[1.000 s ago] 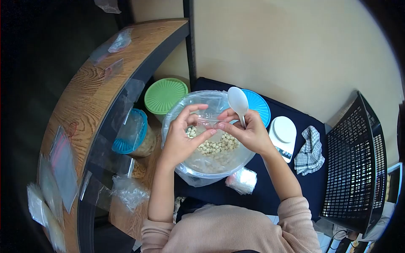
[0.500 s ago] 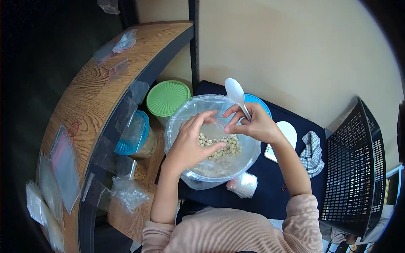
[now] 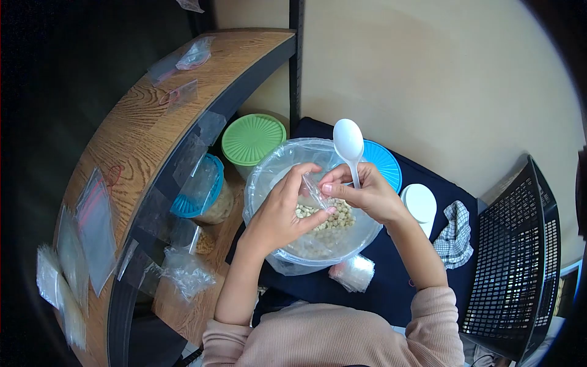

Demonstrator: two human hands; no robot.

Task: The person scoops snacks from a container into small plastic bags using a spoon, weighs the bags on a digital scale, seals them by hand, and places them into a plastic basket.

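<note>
Above a plastic-lined tub [image 3: 269, 174], my left hand [image 3: 282, 211] has its thumb and fingers curved around a small clear bag [image 3: 314, 192]. My right hand [image 3: 370, 194] pinches the bag's other side with thumb and forefinger. The same right hand holds a white spoon [image 3: 348, 142], bowl upward, its handle tucked between the fingers. Pale, small cube-like pieces [image 3: 339, 219] lie in the tub under the hands. The bag looks thin, and its contents, if any, cannot be made out.
A green-lidded container [image 3: 254, 139] and a blue lid [image 3: 382, 165] stand behind the tub. Right of it are a white scale [image 3: 419, 205], a checked cloth [image 3: 454, 235] and a black basket [image 3: 510, 263]. Small bags [image 3: 353, 273] lie in front; a wooden shelf [image 3: 137, 116] curves at left.
The view has shifted, so the surroundings sit further right. My hands moved apart a little, then came together again around the small bag. The spoon stays in my right hand.
</note>
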